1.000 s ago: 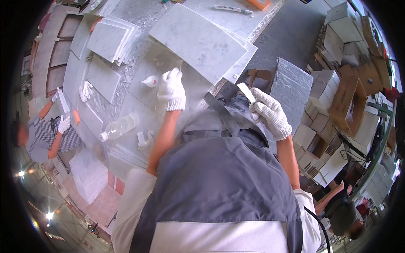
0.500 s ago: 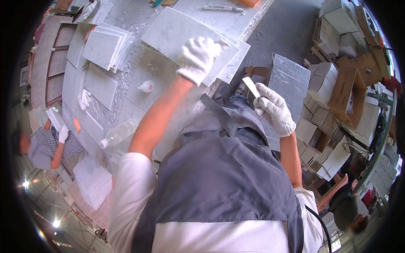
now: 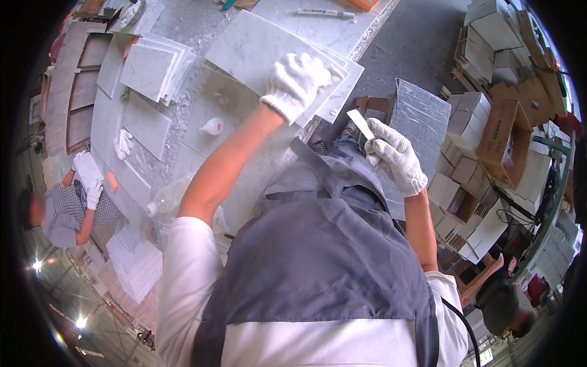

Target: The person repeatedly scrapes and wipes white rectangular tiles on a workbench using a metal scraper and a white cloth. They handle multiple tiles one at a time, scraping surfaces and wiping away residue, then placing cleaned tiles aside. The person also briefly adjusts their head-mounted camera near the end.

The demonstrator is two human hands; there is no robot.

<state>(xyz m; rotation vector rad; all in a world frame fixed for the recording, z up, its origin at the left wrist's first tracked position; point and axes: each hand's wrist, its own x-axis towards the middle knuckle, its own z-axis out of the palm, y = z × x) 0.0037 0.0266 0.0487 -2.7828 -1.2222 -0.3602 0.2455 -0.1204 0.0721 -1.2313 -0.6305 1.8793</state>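
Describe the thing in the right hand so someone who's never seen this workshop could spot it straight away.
Start at the long grey stone workbench, then go to its near edge, where a dark grey slab stands beside it. In front of that slab the white-gloved right hand holds a thin pale strip. Unlike the broad square marble tiles around, it is narrow and stick-like.

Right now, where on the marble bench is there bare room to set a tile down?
Bare bench lies between the stack of square tiles and the big slab under the left hand. Crowded near the plastic bottle.
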